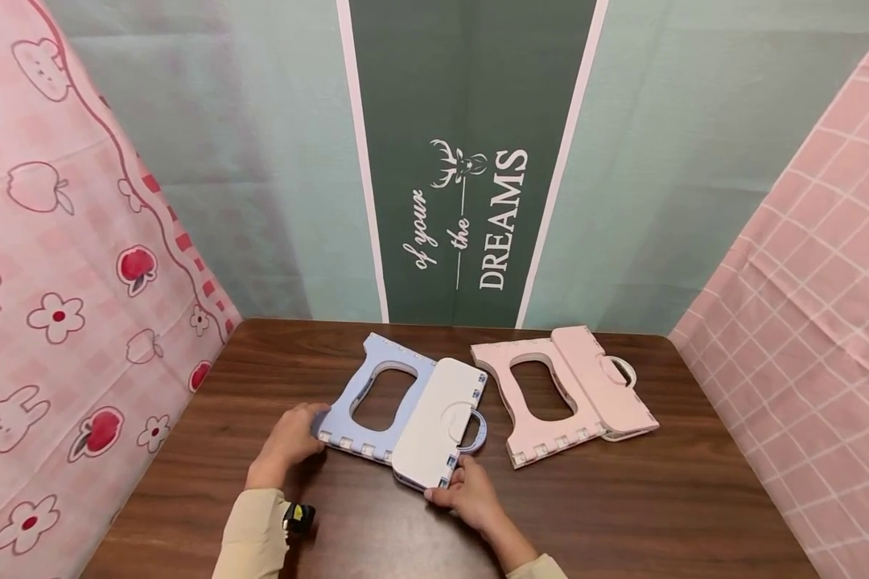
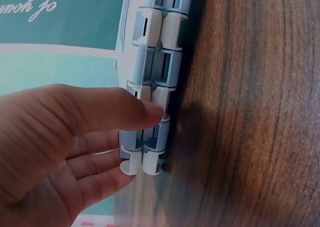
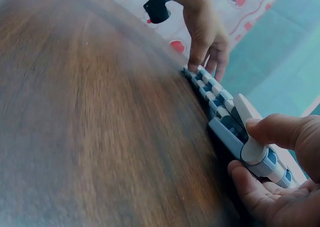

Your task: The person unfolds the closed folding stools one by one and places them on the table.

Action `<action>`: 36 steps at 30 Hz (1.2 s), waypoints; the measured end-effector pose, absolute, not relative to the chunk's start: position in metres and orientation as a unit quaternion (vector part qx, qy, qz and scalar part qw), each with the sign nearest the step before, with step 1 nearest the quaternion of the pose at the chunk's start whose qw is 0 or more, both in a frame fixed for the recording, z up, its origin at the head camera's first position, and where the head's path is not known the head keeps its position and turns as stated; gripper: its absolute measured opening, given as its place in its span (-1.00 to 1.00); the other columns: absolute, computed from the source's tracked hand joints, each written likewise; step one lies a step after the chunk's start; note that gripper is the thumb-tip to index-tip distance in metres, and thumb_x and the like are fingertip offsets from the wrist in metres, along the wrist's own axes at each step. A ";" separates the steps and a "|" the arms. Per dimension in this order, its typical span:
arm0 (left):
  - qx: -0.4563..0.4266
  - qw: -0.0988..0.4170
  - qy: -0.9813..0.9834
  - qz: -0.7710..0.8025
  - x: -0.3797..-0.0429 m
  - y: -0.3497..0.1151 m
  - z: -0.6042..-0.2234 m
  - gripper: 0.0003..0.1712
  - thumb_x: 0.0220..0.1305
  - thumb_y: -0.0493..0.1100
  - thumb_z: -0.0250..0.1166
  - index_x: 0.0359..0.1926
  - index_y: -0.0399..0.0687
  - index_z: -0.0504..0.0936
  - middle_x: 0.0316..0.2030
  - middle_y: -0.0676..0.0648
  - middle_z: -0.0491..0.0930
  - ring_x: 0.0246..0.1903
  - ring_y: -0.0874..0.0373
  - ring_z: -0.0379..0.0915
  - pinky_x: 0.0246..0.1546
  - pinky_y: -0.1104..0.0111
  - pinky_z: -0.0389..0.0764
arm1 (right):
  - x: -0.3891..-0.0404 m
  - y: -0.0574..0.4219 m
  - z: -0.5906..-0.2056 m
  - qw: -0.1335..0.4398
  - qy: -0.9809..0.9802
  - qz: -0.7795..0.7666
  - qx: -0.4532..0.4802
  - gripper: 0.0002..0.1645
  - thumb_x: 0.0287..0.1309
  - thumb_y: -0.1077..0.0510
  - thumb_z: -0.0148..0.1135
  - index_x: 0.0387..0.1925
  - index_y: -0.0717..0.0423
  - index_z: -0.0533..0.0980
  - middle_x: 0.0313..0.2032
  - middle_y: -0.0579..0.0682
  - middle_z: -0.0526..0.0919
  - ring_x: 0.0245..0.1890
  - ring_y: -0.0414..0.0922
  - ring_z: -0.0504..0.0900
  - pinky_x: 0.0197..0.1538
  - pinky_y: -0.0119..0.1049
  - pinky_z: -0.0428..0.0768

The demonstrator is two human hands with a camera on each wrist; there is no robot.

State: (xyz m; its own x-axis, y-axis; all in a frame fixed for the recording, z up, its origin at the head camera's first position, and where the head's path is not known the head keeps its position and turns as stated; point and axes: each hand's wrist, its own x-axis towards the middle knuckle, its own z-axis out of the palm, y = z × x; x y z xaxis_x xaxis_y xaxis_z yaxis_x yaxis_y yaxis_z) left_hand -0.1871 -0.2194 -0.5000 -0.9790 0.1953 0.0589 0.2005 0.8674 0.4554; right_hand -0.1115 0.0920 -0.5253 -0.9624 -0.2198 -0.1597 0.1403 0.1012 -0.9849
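Note:
A folding step stool, blue with a white top panel (image 1: 429,426), lies folded almost flat on the table in the head view. My left hand (image 1: 291,438) grips its left near corner. In the left wrist view the thumb (image 2: 132,112) presses on the blue and white hinged edge, while the other fingers reach behind it. At the near right corner of the white panel, my right hand (image 1: 472,494) pinches the stool. The right wrist view shows that thumb (image 3: 280,132) on top and fingers underneath. To the right lies a pink folding stool (image 1: 575,374), also folded, touched by neither hand.
Both stools rest on a dark wood-grain table (image 1: 608,515). A pink printed cloth (image 1: 80,322) hangs at the left and a pink checked one (image 1: 825,322) at the right. Behind stands a green curtain (image 1: 297,161) with lettering. A black device (image 1: 299,517) is on my left wrist.

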 end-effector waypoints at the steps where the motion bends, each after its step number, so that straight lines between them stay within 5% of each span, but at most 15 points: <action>1: -0.101 0.006 -0.967 -0.235 -0.187 -0.219 -0.500 -0.36 -0.37 -0.43 0.41 -0.05 -0.31 0.57 -0.17 -0.26 0.55 -0.20 -0.09 0.46 -0.17 0.07 0.46 | -0.112 0.093 -0.528 0.133 0.732 -0.667 -0.028 -0.29 -0.21 0.40 0.40 -0.04 0.54 0.21 -0.53 0.08 0.58 -0.60 -0.19 0.52 -0.57 -0.39 0.45; 8: -0.100 0.002 -0.967 -0.233 -0.184 -0.217 -0.500 -0.36 -0.34 -0.43 0.39 -0.04 -0.32 0.56 -0.15 -0.28 0.53 -0.17 -0.12 0.46 -0.15 0.05 0.45 | -0.112 0.097 -0.531 0.114 0.726 -0.675 -0.067 -0.28 -0.21 0.27 0.47 -0.10 0.51 0.23 -0.54 0.02 0.58 -0.60 -0.21 0.53 -0.59 -0.38 0.47; 19: -0.107 0.019 -0.964 -0.243 -0.179 -0.215 -0.498 -0.34 -0.36 -0.40 0.39 -0.03 -0.33 0.54 -0.18 -0.30 0.53 -0.20 -0.15 0.47 -0.16 0.04 0.45 | -0.115 0.099 -0.518 0.112 0.738 -0.664 -0.053 -0.20 -0.19 0.38 0.42 0.05 0.56 0.17 -0.48 0.06 0.56 -0.50 -0.15 0.59 -0.47 -0.39 0.53; 25: -0.106 0.010 -0.962 -0.252 -0.175 -0.210 -0.497 -0.36 -0.31 -0.40 0.40 -0.02 -0.33 0.55 -0.18 -0.31 0.54 -0.20 -0.15 0.47 -0.18 0.05 0.46 | -0.118 0.106 -0.521 0.063 0.765 -0.638 -0.067 -0.06 -0.29 0.38 0.47 0.11 0.57 0.13 -0.40 0.06 0.51 -0.47 -0.18 0.52 -0.41 -0.40 0.53; 36: -0.103 0.021 -0.965 -0.242 -0.174 -0.202 -0.499 -0.39 -0.30 -0.43 0.37 -0.04 -0.33 0.55 -0.14 -0.33 0.55 -0.16 -0.18 0.48 -0.19 0.02 0.47 | -0.116 0.107 -0.489 0.008 0.761 -0.642 -0.089 -0.15 -0.23 0.50 0.34 0.11 0.67 0.12 -0.27 0.26 0.55 -0.44 -0.18 0.50 -0.39 -0.40 0.51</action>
